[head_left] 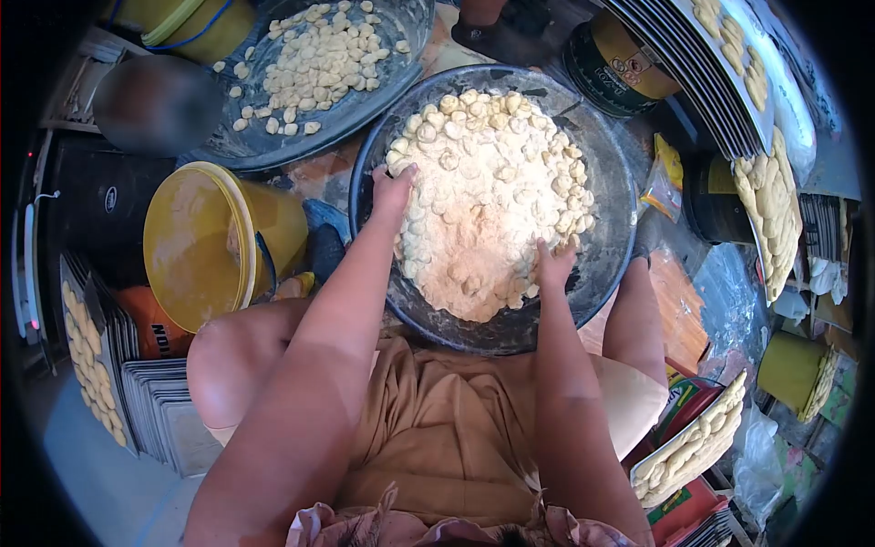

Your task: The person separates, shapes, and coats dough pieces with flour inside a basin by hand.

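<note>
A wide dark basin point(612, 273) stands in front of my knees, with a heap of small dough balls point(474, 109) in it. Pale flour or crumbs point(474, 196) cover the middle of the heap, turning browner toward me. My left hand point(394, 190) is at the heap's left edge, thumb and fingers apart, touching the dough balls there. At the lower right of the heap, my right hand point(554, 266) is open against the dough balls, its fingertips partly hidden among them. Neither hand has a piece visibly gripped.
Behind lies a larger basin point(401, 91) with more dough balls. A yellow bucket point(196, 246) tips toward me at left. Stacked trays point(173, 415) stand lower left; a tray of shaped dough point(693, 442) is lower right. Another person's foot point(501, 41) is beyond the basin.
</note>
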`<control>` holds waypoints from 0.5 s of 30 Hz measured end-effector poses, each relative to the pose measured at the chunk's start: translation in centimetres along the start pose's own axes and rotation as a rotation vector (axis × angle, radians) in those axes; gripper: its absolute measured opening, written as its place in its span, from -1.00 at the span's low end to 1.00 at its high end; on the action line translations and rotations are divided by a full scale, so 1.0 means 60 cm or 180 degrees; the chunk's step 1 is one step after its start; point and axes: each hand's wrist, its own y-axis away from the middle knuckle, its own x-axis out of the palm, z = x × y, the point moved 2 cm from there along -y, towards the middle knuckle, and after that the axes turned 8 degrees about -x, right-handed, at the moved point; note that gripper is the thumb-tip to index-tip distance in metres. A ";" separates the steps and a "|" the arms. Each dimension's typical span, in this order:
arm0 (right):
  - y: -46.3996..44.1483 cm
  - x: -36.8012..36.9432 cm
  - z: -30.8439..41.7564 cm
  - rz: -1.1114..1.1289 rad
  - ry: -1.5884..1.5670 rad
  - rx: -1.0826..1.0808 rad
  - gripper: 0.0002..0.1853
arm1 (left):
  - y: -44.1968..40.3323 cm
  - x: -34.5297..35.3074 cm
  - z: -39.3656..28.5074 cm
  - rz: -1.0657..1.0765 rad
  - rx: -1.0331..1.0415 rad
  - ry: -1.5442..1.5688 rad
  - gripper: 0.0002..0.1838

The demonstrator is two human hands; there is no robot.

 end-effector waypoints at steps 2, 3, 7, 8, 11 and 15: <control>-0.004 -0.001 0.006 -0.0105 0.0328 -0.0016 -0.12 | -0.007 0.002 0.005 0.0205 -0.0131 0.0120 -0.22; -0.009 -0.002 0.011 -0.0167 0.0475 -0.0093 -0.14 | -0.005 0.002 0.002 0.0310 -0.0191 0.0186 -0.22; -0.042 -0.008 0.032 -0.0205 0.0741 -0.0191 -0.17 | -0.003 0.008 -0.008 0.0237 0.0551 -0.1009 -0.37; -0.056 -0.010 0.035 -0.0215 0.0723 -0.0230 -0.17 | -0.004 0.019 -0.001 0.0163 0.1017 -0.1335 -0.39; -0.104 -0.015 0.033 -0.0344 0.0770 -0.0511 -0.19 | 0.035 0.026 -0.025 0.0823 0.1066 -0.1503 -0.44; -0.176 -0.030 0.051 -0.0278 0.1009 -0.1017 -0.22 | 0.035 0.025 -0.040 0.1036 0.0979 -0.0934 -0.40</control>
